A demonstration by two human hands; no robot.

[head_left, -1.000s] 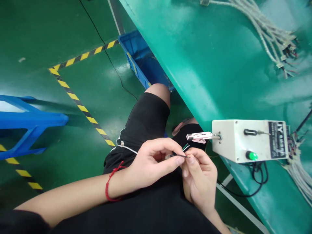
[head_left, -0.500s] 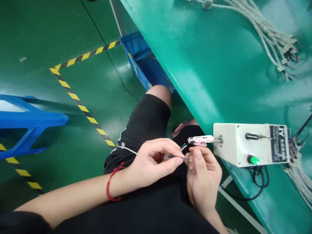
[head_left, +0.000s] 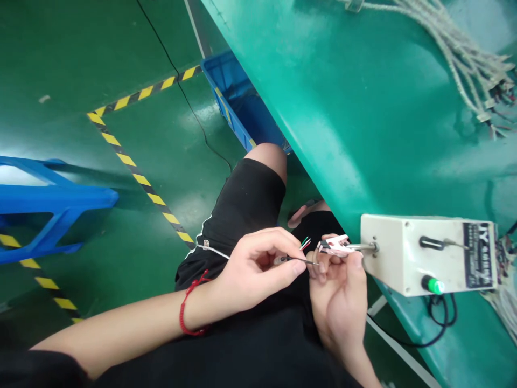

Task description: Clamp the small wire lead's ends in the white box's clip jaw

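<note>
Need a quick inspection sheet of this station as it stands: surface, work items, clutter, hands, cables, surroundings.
Surface: green bench, glossy.
Job's things: thin cable with fanned coloured wires; metal clip on white box, green lamp lit.
Clutter: nothing seen.
Grippers: left hand pinches the cable; right hand at the wire tips by the clip.
Cables: grey cable bundle; black cord.
Surroundings: blue bin, striped floor tape.

Box on the bench edge — crate beneath, stool far left.
</note>
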